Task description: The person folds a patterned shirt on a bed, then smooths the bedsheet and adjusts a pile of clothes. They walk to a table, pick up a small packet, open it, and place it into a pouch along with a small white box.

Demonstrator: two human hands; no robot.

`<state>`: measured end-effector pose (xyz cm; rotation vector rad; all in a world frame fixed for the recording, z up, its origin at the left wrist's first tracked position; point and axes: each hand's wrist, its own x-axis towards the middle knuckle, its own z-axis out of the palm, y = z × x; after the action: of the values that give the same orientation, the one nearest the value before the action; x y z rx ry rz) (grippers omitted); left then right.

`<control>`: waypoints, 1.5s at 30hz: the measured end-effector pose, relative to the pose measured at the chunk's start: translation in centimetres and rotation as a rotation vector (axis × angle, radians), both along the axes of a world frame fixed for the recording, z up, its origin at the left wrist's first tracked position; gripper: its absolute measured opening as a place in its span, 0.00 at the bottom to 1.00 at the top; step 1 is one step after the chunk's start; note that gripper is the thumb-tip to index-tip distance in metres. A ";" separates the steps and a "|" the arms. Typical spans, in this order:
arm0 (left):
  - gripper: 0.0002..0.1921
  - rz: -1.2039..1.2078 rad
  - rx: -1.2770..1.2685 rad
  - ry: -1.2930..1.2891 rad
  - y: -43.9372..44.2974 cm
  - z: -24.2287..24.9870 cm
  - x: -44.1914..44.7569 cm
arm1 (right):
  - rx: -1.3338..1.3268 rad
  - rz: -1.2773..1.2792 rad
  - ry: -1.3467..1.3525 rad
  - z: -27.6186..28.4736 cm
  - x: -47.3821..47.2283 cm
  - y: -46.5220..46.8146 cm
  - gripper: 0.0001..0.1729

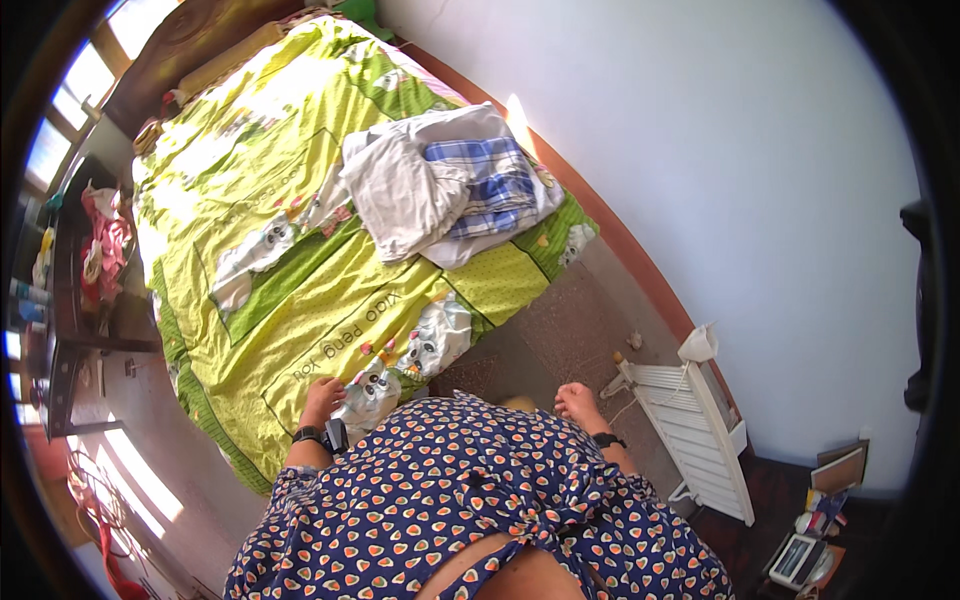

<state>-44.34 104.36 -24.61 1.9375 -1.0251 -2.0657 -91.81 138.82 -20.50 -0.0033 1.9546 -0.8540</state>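
Observation:
My left hand (324, 397) hovers above the near edge of a bed, its loosely bent fingers holding nothing that I can see. To the right of my body, over the floor, is my right hand (577, 405), also seemingly holding nothing, fingers loosely bent. Both wrists wear dark bands. A yellow-green bed cover (300, 322) with cartoon animals and printed letters is spread before me, somewhat wrinkled. Near its right edge lies a pile: a crumpled pale garment (405, 195) and a folded blue-and-white plaid cloth (491, 187) rest on white fabric (465, 251).
A white slatted appliance (690, 439) with a cord stands on the floor at right, near the wall (712, 187). Pink clothes (109, 247) lie by a dark table (67, 360) at left. The wooden headboard (154, 64) is at the far end. Small items include a white device (799, 562) lower right.

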 end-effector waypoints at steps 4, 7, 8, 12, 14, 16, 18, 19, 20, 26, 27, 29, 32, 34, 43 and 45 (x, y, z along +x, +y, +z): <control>0.17 0.035 0.022 -0.032 0.3 0.6 -3.4 | -0.012 0.058 0.041 0.4 -4.9 -0.5 0.12; 0.15 0.082 0.037 -0.060 2.3 -0.1 -6.9 | 0.001 0.086 0.040 0.6 -9.9 -0.9 0.12; 0.13 0.089 0.037 -0.059 3.2 -0.5 -8.1 | 0.000 0.095 0.035 0.5 -11.8 -1.2 0.12; 0.05 -0.432 -0.434 0.055 5.9 -3.0 -13.6 | -0.036 0.112 0.009 -0.3 -20.5 -1.5 0.13; 0.11 -0.937 -0.799 -0.188 6.8 -2.7 -16.3 | -0.048 0.149 0.017 -1.3 -24.4 -2.4 0.14; 0.16 -0.619 -0.510 -0.141 7.2 -1.8 -21.2 | -0.074 0.209 0.095 -2.3 -28.3 -4.2 0.16; 0.19 -0.108 -0.119 0.004 6.8 0.2 -26.3 | -0.078 0.278 0.215 -3.4 -30.6 -7.2 0.20; 0.22 0.123 0.029 0.011 6.1 1.4 -28.5 | -0.130 0.326 0.277 -3.8 -31.7 -9.2 0.24; 0.23 0.117 -0.003 -0.042 5.9 2.4 -30.7 | -0.090 0.335 0.293 -4.1 -32.7 -11.3 0.28; 0.32 -0.001 -0.074 0.051 2.5 5.1 -38.8 | -0.137 0.539 0.506 -4.5 -36.3 -23.9 0.43; 0.33 -0.028 -0.081 0.041 1.8 5.0 -39.9 | -0.161 0.554 0.539 -4.9 -36.5 -25.9 0.44; 0.34 -0.039 -0.071 0.058 0.6 4.8 -42.1 | -0.151 0.618 0.492 -5.6 -37.3 -29.0 0.47; 0.33 -0.095 -0.080 0.080 -1.8 4.8 -45.1 | -0.022 0.761 0.435 -6.8 -37.0 -32.5 0.50; 0.32 -0.163 -0.110 0.094 -3.3 4.7 -47.2 | 0.034 0.815 0.444 -7.0 -36.6 -33.6 0.47; 0.33 -0.287 0.025 0.197 -8.2 5.7 -57.5 | -0.245 1.081 -0.270 -3.0 -35.5 -38.3 0.15; 0.34 -0.221 0.074 0.338 -8.5 5.2 -60.9 | -0.383 1.305 -0.343 -1.9 -35.7 -39.1 0.16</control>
<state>-105.27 95.84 -19.37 1.4831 -1.1366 -2.4709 -127.56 99.77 -22.41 -1.1388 1.0535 -0.2651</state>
